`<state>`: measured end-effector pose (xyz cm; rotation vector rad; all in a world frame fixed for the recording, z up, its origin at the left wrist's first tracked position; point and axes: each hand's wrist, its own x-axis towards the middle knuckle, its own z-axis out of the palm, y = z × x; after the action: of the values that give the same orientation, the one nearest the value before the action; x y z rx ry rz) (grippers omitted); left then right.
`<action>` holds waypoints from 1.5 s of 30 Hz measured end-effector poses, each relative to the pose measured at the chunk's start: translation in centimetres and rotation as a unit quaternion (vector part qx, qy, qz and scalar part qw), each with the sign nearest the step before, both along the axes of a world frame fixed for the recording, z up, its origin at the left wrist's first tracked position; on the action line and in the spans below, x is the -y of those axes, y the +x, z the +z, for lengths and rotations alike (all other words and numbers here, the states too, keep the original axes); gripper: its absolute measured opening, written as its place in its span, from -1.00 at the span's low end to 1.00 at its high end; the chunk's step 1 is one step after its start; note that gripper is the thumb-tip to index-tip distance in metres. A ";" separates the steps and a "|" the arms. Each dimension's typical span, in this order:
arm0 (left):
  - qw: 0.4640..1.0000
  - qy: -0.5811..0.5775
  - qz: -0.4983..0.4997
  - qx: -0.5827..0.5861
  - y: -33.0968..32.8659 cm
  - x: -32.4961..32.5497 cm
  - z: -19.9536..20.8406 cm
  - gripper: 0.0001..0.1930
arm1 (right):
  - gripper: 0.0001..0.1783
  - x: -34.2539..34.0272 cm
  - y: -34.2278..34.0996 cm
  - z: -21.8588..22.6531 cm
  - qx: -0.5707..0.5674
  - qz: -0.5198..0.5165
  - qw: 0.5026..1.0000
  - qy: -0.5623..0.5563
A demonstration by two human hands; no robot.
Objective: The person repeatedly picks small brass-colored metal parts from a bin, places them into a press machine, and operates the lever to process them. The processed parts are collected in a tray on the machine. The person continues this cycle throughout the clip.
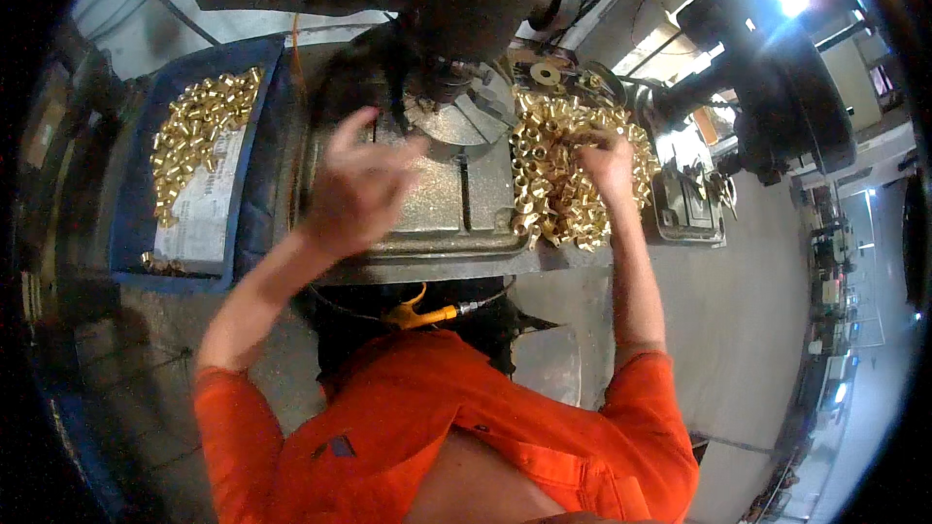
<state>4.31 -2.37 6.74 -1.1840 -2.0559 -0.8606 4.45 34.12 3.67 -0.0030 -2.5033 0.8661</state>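
Observation:
My left hand (361, 184) is raised over the left part of the metal machine table (442, 218), smeared by motion. Its fingers look spread, and nothing shows in them. Ahead of it, a round chuck (466, 126) sits under the machine's dark spindle head (449, 78). On the right, my right hand (607, 160) reaches into a heap of small brass fittings (568, 218). Its fingers are drawn together around a brass fitting among the others, though the fingertips are partly hidden.
At the left stands a blue tray (250, 150) holding more brass pieces on a light sheet. A yellow air blow gun (427, 314) hangs at the table's front edge. Farther right are another machine (777, 97) and a small metal table (687, 209) with tools.

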 end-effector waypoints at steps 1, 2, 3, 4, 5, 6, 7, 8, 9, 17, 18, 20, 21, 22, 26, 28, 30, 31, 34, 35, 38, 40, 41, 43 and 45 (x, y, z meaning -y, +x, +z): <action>0.998 -0.017 0.055 -0.003 -0.4 2.1 0.3 -0.69 | -0.77 -1.7 -1.1 -0.4 0.044 -0.036 0.998 0.025; 0.993 -0.033 0.110 -0.005 -0.8 4.4 0.8 -0.69 | -0.78 -3.2 -2.1 -0.9 0.090 -0.063 0.993 0.049; 0.987 -0.012 0.139 0.077 -0.5 6.7 1.3 -0.69 | -0.77 -4.2 -3.1 -1.7 0.115 -0.060 0.988 0.081; 0.972 -0.002 0.206 0.113 -0.3 8.9 1.5 -0.72 | -0.76 -5.9 -3.7 -3.3 0.088 -0.026 0.984 0.152; 0.949 0.030 0.257 0.181 -0.6 11.3 1.0 -0.73 | -0.74 -8.0 -4.4 -4.8 0.059 0.010 0.973 0.221; 0.936 0.041 0.293 0.191 -0.5 13.7 0.8 -0.74 | -0.70 -6.9 -4.9 -4.3 0.072 -0.039 0.980 0.182; 0.918 0.050 0.337 0.201 -0.2 16.4 0.7 -0.76 | -0.66 -5.6 -5.1 -3.9 0.089 -0.080 0.983 0.142; 0.908 0.033 0.359 0.214 -0.5 19.3 0.3 -0.74 | -0.61 -6.3 -5.3 -4.0 0.087 -0.091 0.966 0.226; 0.895 0.018 0.383 0.228 -0.8 22.4 -0.4 -0.71 | -0.56 -7.2 -5.3 -4.3 0.082 -0.106 0.942 0.308; 0.727 -0.300 0.474 0.397 1.1 37.3 -5.0 -0.68 | -0.56 -4.2 -0.2 -0.5 0.022 0.032 0.995 0.092; 0.715 -0.320 0.480 0.395 1.2 37.1 -4.8 -0.68 | -0.54 -3.1 0.9 -0.3 0.039 0.017 0.996 0.079; 0.679 -0.402 0.477 0.388 0.4 36.0 -4.4 -0.68 | -0.51 -0.6 2.3 0.9 0.110 -0.019 0.994 0.002; 0.651 -0.465 0.465 0.379 -0.5 35.4 -4.1 -0.68 | -0.51 -1.2 2.8 0.6 0.102 -0.011 0.994 0.026; 0.619 -0.526 0.452 0.369 -1.1 35.1 -3.8 -0.68 | -0.51 -2.1 3.2 0.1 0.093 -0.001 0.994 0.049; 0.608 -0.561 0.411 0.383 -2.8 37.8 -8.2 -0.70 | -0.50 0.8 4.8 1.0 0.085 -0.018 0.996 -0.009; 0.580 -0.562 0.405 0.429 -4.0 37.0 -8.0 -0.70 | -0.56 -0.3 5.7 -0.3 0.070 -0.086 0.993 0.028; 0.584 -0.550 0.395 0.448 -4.2 36.3 -6.2 -0.71 | -0.59 -0.6 6.3 0.2 0.102 -0.049 0.994 0.005; 0.586 -0.543 0.390 0.457 -4.2 35.7 -5.4 -0.71 | -0.60 -0.3 6.5 0.7 0.116 -0.031 0.993 -0.006; 0.642 -0.484 0.404 0.436 -3.5 37.3 -6.4 -0.71 | -0.58 -0.3 7.1 1.2 0.097 -0.026 0.995 0.017; 0.653 -0.465 0.401 0.443 -2.7 37.4 -6.1 -0.78 | -0.58 0.8 7.0 1.8 0.100 -0.027 0.995 0.009; 0.715 -0.397 0.413 0.402 -1.5 37.0 -4.8 -0.83 | -0.54 2.9 7.6 3.3 0.086 0.004 0.996 -0.011; 0.787 -0.297 0.429 0.328 -1.2 36.1 -4.3 -0.86 | -0.52 5.5 8.2 5.1 0.077 0.008 0.997 0.015; 0.814 -0.216 0.386 0.377 -1.1 35.5 -3.8 -0.87 | -0.52 6.6 8.3 5.1 0.066 0.053 0.996 0.015; 0.829 -0.033 0.281 0.483 -1.3 30.0 -0.1 -0.88 | -0.50 8.6 8.7 5.4 0.040 0.123 0.991 0.022; 0.796 0.108 0.139 0.580 -0.3 23.8 1.6 -0.83 | -0.50 12.1 8.0 5.2 0.055 0.254 0.966 -0.010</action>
<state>3.96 -26.15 8.38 -0.0904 -2.7842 -1.8984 12.50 22.01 8.87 0.6232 -2.6396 1.1131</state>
